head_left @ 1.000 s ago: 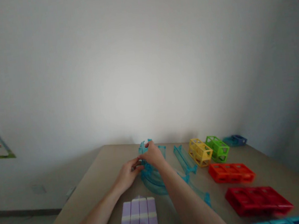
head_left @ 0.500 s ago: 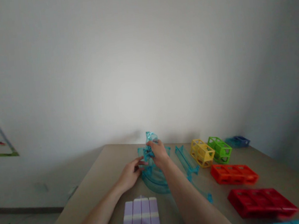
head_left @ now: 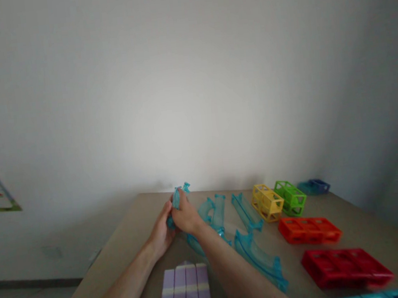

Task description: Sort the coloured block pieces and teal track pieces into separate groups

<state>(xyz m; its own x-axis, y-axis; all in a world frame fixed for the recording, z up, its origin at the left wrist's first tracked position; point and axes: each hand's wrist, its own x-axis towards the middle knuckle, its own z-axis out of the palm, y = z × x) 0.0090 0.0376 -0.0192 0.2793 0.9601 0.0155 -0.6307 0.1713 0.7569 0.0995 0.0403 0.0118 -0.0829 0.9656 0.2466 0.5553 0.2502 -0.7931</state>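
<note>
Near the table's far left part, my left hand (head_left: pixel 162 229) and my right hand (head_left: pixel 185 215) are together, fingers closed round translucent blue track pieces (head_left: pixel 176 199). One end of the held plastic pokes up beyond my right hand. My fingers cover most of it, so I cannot tell whether one or more pieces are held. Just right of my hands lie a straight blue track piece (head_left: pixel 219 211) and a curved one (head_left: pixel 205 208). A larger curved track piece (head_left: pixel 260 256) rests beside my right forearm, and another straight piece (head_left: pixel 246 212) lies behind it.
Yellow (head_left: pixel 267 202) and green (head_left: pixel 291 198) open-frame blocks stand on the right. Nearer are orange (head_left: pixel 309 230) and dark red (head_left: pixel 346 267) blocks. Lilac-and-white pieces (head_left: pixel 184 290) lie between my forearms. A dark blue item (head_left: pixel 318 186) sits at the far right corner, by the wall.
My hands have come together and shifted left, lifting blue track plastic off the pile. Track pieces once behind my right hand and arm now show on the table.
</note>
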